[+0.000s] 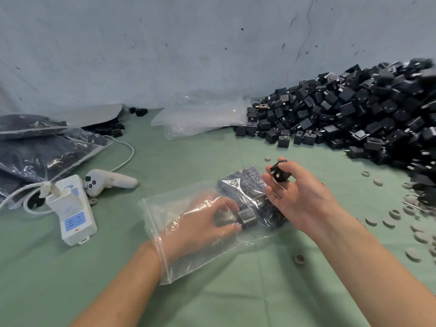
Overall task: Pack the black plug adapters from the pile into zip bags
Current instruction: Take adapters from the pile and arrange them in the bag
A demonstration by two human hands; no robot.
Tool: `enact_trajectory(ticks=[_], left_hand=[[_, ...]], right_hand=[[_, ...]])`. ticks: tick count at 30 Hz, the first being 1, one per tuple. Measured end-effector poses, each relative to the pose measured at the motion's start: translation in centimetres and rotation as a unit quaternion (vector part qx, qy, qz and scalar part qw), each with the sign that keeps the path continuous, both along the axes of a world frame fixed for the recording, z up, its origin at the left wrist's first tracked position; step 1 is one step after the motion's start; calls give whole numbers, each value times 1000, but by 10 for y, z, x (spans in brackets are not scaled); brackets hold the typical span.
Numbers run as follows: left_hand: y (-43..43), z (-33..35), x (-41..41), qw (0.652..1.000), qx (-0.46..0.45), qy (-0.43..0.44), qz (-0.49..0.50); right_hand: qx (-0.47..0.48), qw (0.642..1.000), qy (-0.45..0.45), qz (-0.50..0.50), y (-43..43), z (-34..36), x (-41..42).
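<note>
A clear zip bag (188,263) lies on the green table in front of me, its far end filled with several black plug adapters (245,182). My left hand (203,223) is inside the bag up to the wrist, fingers pinching one adapter (246,217) there. My right hand (299,197) hovers over the bag's far right corner and grips another black adapter (279,173) between thumb and fingers. A big pile of black adapters (354,114) fills the right side against the wall.
Filled zip bags (40,147) lie stacked at the left. Empty bags (200,119) rest by the wall. A white power strip (73,213) with cable and a white controller (106,180) sit left of the bag. Grey round caps (389,220) are scattered at right.
</note>
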State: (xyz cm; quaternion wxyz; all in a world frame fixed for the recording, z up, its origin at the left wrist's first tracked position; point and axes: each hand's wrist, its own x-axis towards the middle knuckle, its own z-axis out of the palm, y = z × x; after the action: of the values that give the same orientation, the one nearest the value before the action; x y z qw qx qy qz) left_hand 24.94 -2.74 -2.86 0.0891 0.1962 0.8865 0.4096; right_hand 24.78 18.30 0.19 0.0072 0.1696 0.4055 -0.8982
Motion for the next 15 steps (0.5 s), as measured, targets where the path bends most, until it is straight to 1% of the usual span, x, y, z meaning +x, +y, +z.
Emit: enact_trajectory(ticks=[1, 2, 3, 5, 8, 15], left_hand=[[0, -1, -3, 997, -72, 29, 8], [1, -1, -4, 992, -115, 40, 15], [2, -3, -6, 991, -130, 40, 22], [6, -6, -6, 990, -132, 41, 34], [11, -5, -6, 987, -150, 60, 22], [13, -9, -9, 984, -167, 53, 10]], right_hand=[[0, 1000, -1, -1, 0, 0, 0], [-1, 1000, -1, -1, 0, 0, 0], [-2, 1000, -2, -2, 0, 1, 0], [-5, 1000, -5, -3, 0, 1, 0], [-5, 1000, -8, -5, 0, 2, 1], [15, 1000, -10, -8, -1, -1, 0]])
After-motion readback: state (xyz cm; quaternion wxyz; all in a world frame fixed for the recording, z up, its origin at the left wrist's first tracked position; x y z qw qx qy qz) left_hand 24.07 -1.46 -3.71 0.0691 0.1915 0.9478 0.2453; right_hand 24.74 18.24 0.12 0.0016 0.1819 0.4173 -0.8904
